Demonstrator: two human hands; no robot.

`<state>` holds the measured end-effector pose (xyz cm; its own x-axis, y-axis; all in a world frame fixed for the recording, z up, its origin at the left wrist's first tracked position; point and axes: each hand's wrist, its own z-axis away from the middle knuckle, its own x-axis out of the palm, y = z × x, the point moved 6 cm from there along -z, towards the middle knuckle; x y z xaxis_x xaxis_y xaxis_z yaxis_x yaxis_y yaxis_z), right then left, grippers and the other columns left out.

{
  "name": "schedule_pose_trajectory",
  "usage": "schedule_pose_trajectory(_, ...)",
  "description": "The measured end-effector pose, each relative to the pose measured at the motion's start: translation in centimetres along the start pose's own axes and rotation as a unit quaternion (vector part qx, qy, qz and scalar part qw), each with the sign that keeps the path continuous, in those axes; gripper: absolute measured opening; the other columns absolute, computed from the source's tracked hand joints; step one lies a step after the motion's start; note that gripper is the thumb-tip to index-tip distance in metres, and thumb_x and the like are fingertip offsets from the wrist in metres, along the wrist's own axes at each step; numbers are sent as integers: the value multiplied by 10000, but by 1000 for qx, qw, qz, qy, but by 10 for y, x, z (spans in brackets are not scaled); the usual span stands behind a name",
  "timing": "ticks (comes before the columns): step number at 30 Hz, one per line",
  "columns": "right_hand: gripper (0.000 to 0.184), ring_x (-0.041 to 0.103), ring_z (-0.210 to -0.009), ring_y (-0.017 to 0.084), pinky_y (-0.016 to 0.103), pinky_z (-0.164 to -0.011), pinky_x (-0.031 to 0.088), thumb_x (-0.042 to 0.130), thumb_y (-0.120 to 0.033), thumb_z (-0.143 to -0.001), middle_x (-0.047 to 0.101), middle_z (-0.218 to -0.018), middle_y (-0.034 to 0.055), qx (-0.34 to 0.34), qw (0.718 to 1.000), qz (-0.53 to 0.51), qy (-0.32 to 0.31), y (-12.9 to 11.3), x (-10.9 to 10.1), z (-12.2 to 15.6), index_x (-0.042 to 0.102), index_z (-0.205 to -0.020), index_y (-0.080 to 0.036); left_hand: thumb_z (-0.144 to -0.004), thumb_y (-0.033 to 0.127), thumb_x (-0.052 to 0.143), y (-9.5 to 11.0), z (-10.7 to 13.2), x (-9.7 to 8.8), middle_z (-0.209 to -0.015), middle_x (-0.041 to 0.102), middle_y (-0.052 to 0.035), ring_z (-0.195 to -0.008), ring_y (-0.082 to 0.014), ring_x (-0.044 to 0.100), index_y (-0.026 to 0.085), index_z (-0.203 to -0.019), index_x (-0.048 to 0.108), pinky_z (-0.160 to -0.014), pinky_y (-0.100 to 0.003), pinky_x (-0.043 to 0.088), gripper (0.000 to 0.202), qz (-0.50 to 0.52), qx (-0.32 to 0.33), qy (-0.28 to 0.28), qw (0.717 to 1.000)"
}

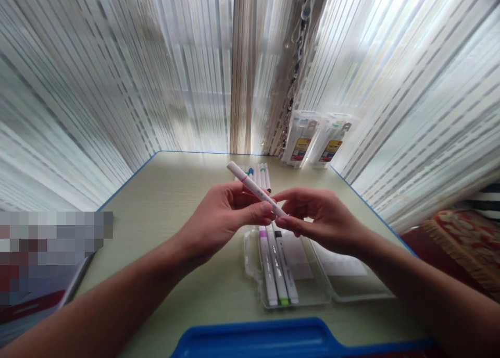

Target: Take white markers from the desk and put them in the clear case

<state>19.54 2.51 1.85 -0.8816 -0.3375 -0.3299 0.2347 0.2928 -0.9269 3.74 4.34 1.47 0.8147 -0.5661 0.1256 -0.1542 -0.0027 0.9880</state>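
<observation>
A white marker (255, 190) with a thin red ring slants between both hands above the table. My left hand (230, 209) pinches its middle between thumb and fingers. At the marker's lower right end, my right hand (316, 214) closes its thumb and fingertips on it. Below the hands lies an opened clear plastic case (320, 285). Several white markers rest side by side in its left half, among them one with a purple band (267, 269) and one with a black band (287, 269). Behind the hands, more white markers (265, 175) lie in a row, partly hidden.
Two clear plastic cases with yellow labels (300, 149) (330, 150) stand at the back right of the pale green table (156, 196). A blue tray edge (258, 337) is at the front. Sheer striped curtains (187, 76) hang behind. A patterned fringed cloth (469, 243) is at right.
</observation>
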Motion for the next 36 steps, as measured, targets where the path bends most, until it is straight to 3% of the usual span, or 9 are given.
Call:
schedule_pose_trajectory(4,204,578,-557,80,182,-485,469,773,-269,-833,692,-722,17,-22,999,-1,45,-4,-6,0,746,-993,-146,-831,285,754,-1,-1,-3,-908,752,-114,-834,-192,717,92,-964,741,-808,-323,592,235,15,-9,38,999)
schedule_pose_trajectory(10,157,539,-495,64,174,-438,455,747,-277,-858,649,-647,-6,-47,992,-16,120,-7,-15,0,739,-933,-140,-856,347,709,4,0,-12,-713,613,-19,-624,-121,580,118,-833,690,-538,-246,554,231,59,13,133,989)
schedule_pose_trajectory(13,154,530,-468,61,174,-405,431,748,-277,-856,629,-631,-15,-52,987,-23,151,-7,-19,0,727,-923,-139,-858,337,701,5,0,-17,-686,572,-1,-582,-102,529,130,-842,682,-490,-214,506,208,81,26,157,984)
schedule_pose_trajectory(22,166,529,-424,61,187,-371,422,722,-303,-874,600,-633,-23,-53,975,-27,215,-7,-29,0,719,-916,-142,-862,282,685,8,1,-23,-687,596,-10,-558,-83,513,115,-863,704,-484,-189,473,169,83,37,189,978)
schedule_pose_trajectory(30,228,548,-435,79,207,-364,437,750,-343,-847,658,-680,10,-47,973,-44,224,-5,-31,-1,718,-946,-140,-845,260,704,11,2,-23,-710,633,-20,-552,-81,535,116,-909,728,-498,-195,469,160,88,50,190,977)
schedule_pose_trajectory(36,246,555,-445,78,200,-371,431,787,-287,-814,639,-662,-18,-55,972,-58,220,-5,-31,0,712,-1005,-151,-845,261,705,10,0,-25,-725,650,-18,-535,-76,541,122,-924,734,-507,-202,478,163,81,51,193,976)
